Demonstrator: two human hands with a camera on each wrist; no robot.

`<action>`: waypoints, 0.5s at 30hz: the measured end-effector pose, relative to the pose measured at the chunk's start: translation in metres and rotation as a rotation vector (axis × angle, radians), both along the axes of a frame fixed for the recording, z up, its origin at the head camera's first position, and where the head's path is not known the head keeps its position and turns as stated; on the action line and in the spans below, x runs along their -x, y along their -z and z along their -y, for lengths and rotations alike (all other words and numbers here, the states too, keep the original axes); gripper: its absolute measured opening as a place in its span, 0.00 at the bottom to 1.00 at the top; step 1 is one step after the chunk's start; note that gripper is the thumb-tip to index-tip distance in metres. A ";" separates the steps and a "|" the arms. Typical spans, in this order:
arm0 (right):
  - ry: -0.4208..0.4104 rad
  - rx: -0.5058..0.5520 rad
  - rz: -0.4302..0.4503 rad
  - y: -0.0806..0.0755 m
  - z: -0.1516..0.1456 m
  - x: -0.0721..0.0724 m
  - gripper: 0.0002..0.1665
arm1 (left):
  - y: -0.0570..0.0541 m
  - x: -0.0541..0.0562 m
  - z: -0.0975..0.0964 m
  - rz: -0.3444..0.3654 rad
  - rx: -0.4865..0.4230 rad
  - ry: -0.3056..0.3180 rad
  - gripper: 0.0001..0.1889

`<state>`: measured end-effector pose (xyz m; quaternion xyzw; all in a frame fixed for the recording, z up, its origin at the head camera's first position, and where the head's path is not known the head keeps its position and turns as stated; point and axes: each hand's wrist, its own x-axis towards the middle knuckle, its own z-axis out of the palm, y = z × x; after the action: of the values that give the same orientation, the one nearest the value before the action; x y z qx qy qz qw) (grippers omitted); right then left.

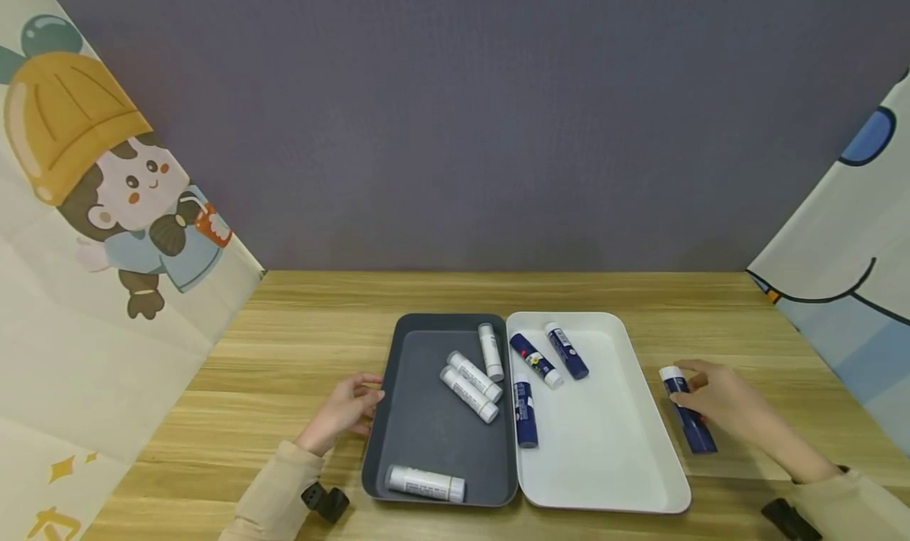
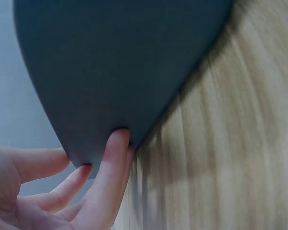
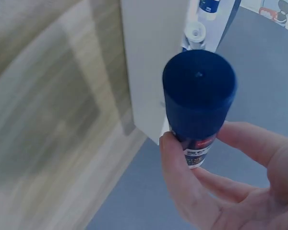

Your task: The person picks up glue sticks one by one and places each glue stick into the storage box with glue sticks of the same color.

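My right hand (image 1: 718, 399) grips a blue glue stick (image 1: 690, 418) between thumb and fingers, to the right of the white tray (image 1: 604, 462). Its white end points away from me in the head view; the blue end (image 3: 199, 81) faces the camera in the right wrist view. At the left side of the dark grey tray (image 1: 437, 454), my left hand (image 1: 348, 407) touches the outer wall with extended fingers (image 2: 116, 148), its thumb close to the rim. Several white glue sticks (image 1: 465, 395) lie in the grey tray, one apart near the front (image 1: 425, 483).
Three blue glue sticks (image 1: 526, 411) with white ends lie in the left and back part of the white tray. The two trays stand side by side on a wooden table (image 1: 320, 320). A grey wall (image 1: 498, 130) rises behind, with printed cloths on both sides.
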<state>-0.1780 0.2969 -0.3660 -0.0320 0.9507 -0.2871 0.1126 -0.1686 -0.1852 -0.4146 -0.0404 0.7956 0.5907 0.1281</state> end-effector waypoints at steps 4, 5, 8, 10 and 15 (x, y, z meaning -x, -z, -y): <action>-0.003 0.005 0.014 -0.006 0.007 0.003 0.37 | 0.000 0.000 0.000 0.003 0.000 -0.002 0.19; -0.007 -0.001 0.008 -0.008 0.009 0.004 0.37 | 0.001 0.000 0.000 0.005 0.002 -0.004 0.19; -0.020 -0.017 -0.011 -0.013 0.016 0.006 0.37 | 0.001 0.000 0.000 0.009 0.002 -0.010 0.18; -0.030 -0.023 -0.022 -0.015 0.022 0.007 0.36 | 0.001 0.001 0.000 0.011 0.000 -0.011 0.18; -0.043 -0.011 -0.034 -0.016 0.037 0.011 0.34 | 0.000 0.001 0.000 0.014 -0.007 -0.010 0.18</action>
<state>-0.1894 0.2600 -0.3505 -0.0569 0.9531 -0.2790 0.1027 -0.1696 -0.1850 -0.4149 -0.0480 0.7925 0.5937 0.1310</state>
